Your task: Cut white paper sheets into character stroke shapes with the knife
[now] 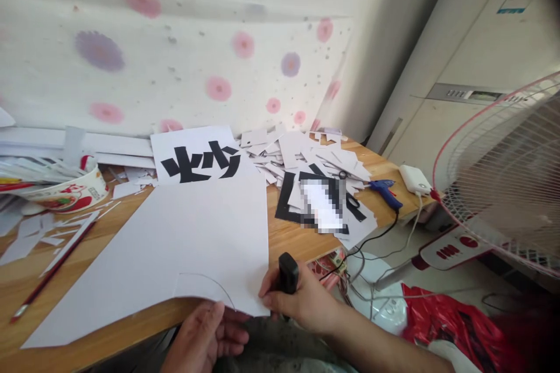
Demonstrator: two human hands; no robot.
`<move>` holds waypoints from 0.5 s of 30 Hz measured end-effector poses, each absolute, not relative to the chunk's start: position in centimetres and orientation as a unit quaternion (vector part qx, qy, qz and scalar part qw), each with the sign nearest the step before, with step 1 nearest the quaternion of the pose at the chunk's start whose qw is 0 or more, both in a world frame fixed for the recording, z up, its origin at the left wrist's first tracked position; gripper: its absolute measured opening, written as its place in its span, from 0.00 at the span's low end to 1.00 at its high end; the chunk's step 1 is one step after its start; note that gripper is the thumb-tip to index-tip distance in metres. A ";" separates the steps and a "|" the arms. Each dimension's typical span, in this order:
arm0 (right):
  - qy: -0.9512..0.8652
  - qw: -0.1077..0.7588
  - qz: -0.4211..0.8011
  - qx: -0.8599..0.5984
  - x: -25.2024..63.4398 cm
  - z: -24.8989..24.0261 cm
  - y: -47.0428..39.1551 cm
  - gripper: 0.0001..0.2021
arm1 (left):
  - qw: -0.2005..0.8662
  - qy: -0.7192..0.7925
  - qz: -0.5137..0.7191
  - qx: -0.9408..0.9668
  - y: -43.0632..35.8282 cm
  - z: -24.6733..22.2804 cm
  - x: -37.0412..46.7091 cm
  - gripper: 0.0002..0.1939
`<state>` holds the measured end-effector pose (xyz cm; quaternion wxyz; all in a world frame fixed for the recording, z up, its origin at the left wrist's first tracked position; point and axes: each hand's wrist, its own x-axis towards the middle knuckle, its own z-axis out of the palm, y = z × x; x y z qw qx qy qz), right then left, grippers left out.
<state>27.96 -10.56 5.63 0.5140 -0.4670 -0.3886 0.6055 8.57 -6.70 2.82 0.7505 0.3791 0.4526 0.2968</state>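
The large white sheet (205,233) served as landmark: it lay on the wooden table (131,335), part of its near edge reaching past the tabletop. At that edge the left hand (203,332) pinched the sheet, thumb on top near the drawn curve (219,285), other fingers loosely curled below. At the sheet's near right corner, the right hand (301,300) was closed round a black-handled tool (289,274), fingertips against the paper; its tip was hidden, so contact there could not be told. Good work here, in my judgement, called for a taut edge, an unhurried stroke and left fingers clear of the tool's path, since the overhanging part had no backing and could flex or crease. Turning the paper rather than twisting the wrist would probably have kept any curve smoother. Beyond the sheet's far edge lay a page with black shapes (188,166); left of it, a pencil (56,268); right of it, a blue glue gun (385,191).
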 end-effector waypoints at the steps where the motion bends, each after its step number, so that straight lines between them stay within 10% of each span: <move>1: -0.397 0.506 0.616 -0.456 28.2 5.7 -10.8 0.17 | 0.754 0.454 0.323 0.348 -6.8 3.1 9.0 0.24; 15: -0.277 0.552 0.624 -0.479 27.9 5.1 -10.1 0.20 | 0.785 0.382 0.381 0.305 -7.8 4.3 8.4 0.17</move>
